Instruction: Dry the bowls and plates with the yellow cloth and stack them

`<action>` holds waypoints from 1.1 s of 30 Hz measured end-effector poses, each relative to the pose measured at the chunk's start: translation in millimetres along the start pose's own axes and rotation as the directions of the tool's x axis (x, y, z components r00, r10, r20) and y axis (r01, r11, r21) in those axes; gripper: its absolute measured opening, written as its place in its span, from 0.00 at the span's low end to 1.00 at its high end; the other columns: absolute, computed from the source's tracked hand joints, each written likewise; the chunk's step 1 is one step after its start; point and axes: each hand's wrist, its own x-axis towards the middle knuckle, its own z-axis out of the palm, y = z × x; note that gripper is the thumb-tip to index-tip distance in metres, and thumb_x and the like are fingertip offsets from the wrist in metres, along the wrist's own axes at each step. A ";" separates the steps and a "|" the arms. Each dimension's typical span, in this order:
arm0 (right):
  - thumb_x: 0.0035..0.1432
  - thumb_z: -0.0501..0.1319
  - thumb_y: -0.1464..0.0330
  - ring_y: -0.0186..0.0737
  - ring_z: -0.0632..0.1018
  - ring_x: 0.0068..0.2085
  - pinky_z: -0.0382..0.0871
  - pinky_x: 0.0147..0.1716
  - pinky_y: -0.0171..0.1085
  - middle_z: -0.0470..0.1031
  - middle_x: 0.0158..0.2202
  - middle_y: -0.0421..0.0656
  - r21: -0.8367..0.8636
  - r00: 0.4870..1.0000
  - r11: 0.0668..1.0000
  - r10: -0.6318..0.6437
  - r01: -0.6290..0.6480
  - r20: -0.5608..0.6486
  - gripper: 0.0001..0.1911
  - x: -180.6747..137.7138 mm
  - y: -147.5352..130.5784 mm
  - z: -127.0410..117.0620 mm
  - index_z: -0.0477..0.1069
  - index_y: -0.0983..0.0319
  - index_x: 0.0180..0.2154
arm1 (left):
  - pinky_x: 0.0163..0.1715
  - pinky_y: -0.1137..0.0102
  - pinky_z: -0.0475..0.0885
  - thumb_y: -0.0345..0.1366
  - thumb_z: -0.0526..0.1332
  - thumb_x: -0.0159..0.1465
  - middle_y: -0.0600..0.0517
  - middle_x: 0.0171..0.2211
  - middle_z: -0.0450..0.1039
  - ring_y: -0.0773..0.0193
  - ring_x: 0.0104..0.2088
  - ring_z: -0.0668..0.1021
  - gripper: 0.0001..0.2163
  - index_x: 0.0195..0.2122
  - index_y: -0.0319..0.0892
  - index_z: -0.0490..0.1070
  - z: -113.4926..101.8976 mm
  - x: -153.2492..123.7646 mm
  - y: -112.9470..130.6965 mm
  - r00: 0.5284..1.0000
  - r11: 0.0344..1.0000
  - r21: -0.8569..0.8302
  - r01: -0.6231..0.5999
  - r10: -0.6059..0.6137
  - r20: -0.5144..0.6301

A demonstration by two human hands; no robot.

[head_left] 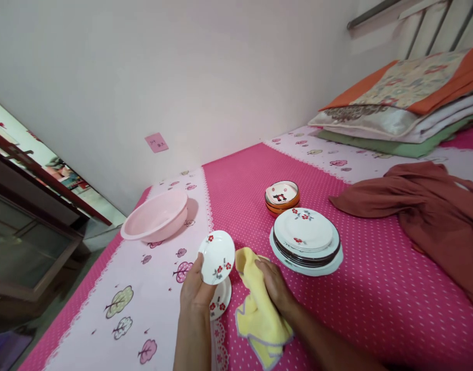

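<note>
A small white plate with red flowers (217, 255) is gripped at its lower left edge by my left hand (195, 283), tilted so its face shows. Below it, partly hidden by that hand, a second flowered plate (224, 296) lies on the bed cover. My right hand (274, 283) is closed on a yellow cloth (259, 319), which hangs down from the fingers just right of the plate. Beyond my right hand sits a stack of plates (306, 232), white flowered ones over dark-rimmed ones. Orange-sided bowls (281, 198) are stacked behind it.
A pink basin (157, 216) stands on the left side of the bed, by the wall. Reddish-brown clothing (422, 206) lies at right, below folded bedding (394, 113). The pink patterned bed cover (135, 293) ends at left above the floor.
</note>
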 end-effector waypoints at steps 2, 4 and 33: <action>0.61 0.57 0.50 0.53 0.79 0.56 0.72 0.58 0.48 0.80 0.55 0.53 0.001 1.000 1.000 0.000 0.000 0.012 0.26 0.3 -0.4 0.7 0.77 0.61 0.50 | 0.61 0.54 0.73 0.35 0.53 0.76 0.38 0.49 0.84 0.52 0.48 0.86 0.24 0.71 0.39 0.63 -5.2 2.4 -2.0 0.989 0.990 -0.126 0.069 -0.051 0.139; 0.60 0.59 0.50 0.52 0.81 0.49 0.76 0.50 0.46 0.83 0.49 0.50 -0.004 0.999 1.000 -0.005 0.005 0.035 0.24 -0.3 -2.5 2.4 0.77 0.60 0.48 | 0.66 0.53 0.67 0.37 0.52 0.76 0.39 0.51 0.83 0.52 0.50 0.85 0.25 0.73 0.41 0.59 -14.9 3.7 -3.5 0.953 0.957 -0.257 0.133 -0.053 0.299; 0.68 0.57 0.75 0.47 0.78 0.44 0.73 0.44 0.44 0.77 0.41 0.46 -0.306 0.652 0.598 -0.529 0.741 0.543 0.10 -39.2 -119.2 22.8 0.75 0.60 0.46 | 0.59 0.59 0.74 0.51 0.57 0.73 0.36 0.49 0.83 0.48 0.55 0.82 0.25 0.52 0.32 0.81 16.1 -43.2 -31.2 0.948 0.957 -0.243 0.157 -0.077 0.309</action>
